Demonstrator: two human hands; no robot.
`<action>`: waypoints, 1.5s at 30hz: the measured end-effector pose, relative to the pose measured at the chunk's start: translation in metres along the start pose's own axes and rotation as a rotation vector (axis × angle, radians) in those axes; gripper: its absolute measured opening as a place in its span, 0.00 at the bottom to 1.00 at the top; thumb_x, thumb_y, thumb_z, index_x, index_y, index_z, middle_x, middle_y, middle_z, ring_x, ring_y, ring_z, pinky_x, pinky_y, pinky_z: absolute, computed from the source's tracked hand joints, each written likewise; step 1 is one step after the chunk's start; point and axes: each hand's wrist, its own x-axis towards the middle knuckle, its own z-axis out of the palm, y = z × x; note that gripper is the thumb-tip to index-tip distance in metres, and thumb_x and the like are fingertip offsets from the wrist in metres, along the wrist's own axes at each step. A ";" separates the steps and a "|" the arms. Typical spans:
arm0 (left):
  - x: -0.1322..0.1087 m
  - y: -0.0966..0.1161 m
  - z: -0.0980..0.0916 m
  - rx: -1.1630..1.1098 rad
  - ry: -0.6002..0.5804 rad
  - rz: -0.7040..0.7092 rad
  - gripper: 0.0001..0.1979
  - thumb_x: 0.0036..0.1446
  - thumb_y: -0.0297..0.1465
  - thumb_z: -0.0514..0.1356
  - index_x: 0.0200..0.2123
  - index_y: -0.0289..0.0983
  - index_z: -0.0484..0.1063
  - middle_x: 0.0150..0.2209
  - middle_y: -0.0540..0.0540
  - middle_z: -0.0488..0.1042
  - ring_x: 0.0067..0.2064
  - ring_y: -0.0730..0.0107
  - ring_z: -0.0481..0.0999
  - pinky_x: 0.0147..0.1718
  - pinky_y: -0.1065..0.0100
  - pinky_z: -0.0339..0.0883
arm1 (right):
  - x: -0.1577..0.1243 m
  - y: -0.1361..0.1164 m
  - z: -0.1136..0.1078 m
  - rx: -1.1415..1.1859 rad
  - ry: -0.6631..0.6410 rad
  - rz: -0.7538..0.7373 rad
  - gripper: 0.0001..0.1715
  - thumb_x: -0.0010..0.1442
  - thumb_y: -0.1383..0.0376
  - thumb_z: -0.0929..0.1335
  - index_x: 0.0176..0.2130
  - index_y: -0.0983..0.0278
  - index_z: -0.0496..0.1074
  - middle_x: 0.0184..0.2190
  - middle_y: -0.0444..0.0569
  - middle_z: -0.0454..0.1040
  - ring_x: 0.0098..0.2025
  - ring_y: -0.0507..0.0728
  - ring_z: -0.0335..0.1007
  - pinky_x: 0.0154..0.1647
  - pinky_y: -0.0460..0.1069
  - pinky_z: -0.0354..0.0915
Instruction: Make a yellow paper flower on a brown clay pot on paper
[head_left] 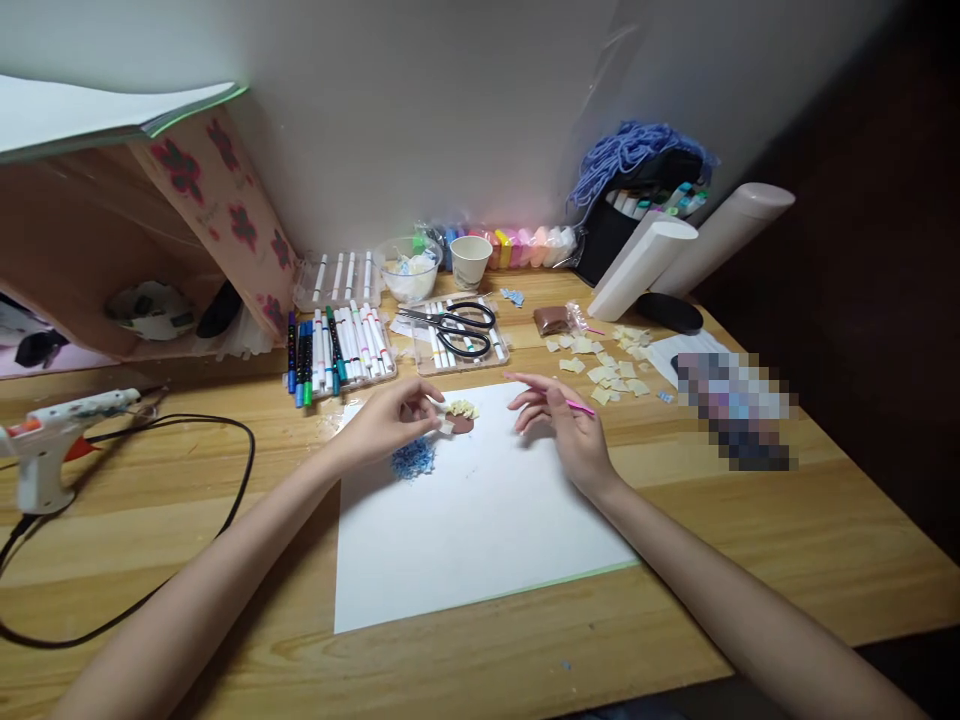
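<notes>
A white paper sheet (480,510) lies on the wooden desk (225,520). At its far edge sits a small brown clay disc topped with pale yellow bits (460,416). My left hand (390,420) pinches a small pale piece right beside that disc, fingers closed. A blue crumbly clay patch (413,459) lies just under this hand. My right hand (562,420) rests to the right of the disc, fingers stretched forward, with a thin pink tool (579,406) held between them.
Pale yellow clay squares (607,365) and a brown clay lump (553,319) lie at right. Behind the sheet are black scissors (454,325), marker trays (337,350), a bowl (409,270), a paper cup (470,261). A glue gun (45,440) with black cable (187,520) lies left.
</notes>
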 end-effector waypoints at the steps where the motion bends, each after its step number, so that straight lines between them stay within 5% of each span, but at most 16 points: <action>1: 0.001 -0.004 0.003 -0.015 -0.013 -0.001 0.13 0.52 0.34 0.59 0.40 0.35 0.68 0.30 0.48 0.73 0.30 0.73 0.71 0.28 0.72 0.62 | -0.001 0.003 0.003 -0.031 -0.005 -0.031 0.20 0.65 0.55 0.57 0.46 0.60 0.71 0.31 0.47 0.70 0.28 0.51 0.67 0.29 0.48 0.65; 14: 0.018 -0.010 -0.002 0.005 -0.087 0.036 0.14 0.52 0.30 0.57 0.43 0.35 0.68 0.30 0.49 0.72 0.30 0.74 0.69 0.29 0.71 0.62 | 0.022 0.018 0.032 -0.043 -0.176 0.008 0.17 0.64 0.54 0.59 0.30 0.61 0.65 0.22 0.42 0.64 0.25 0.51 0.60 0.27 0.46 0.57; 39: 0.024 -0.009 0.000 0.134 -0.067 0.087 0.11 0.54 0.32 0.54 0.40 0.36 0.69 0.30 0.49 0.72 0.31 0.72 0.70 0.30 0.71 0.61 | 0.018 0.017 0.035 -0.362 -0.245 -0.102 0.16 0.66 0.57 0.56 0.32 0.61 0.64 0.25 0.44 0.66 0.28 0.52 0.64 0.31 0.48 0.60; 45: 0.024 -0.017 0.002 0.159 0.029 0.111 0.09 0.57 0.31 0.52 0.38 0.36 0.70 0.30 0.50 0.72 0.29 0.73 0.67 0.28 0.72 0.57 | 0.016 0.014 0.036 -0.545 -0.247 -0.232 0.14 0.66 0.60 0.56 0.32 0.60 0.63 0.28 0.47 0.68 0.31 0.55 0.65 0.34 0.49 0.59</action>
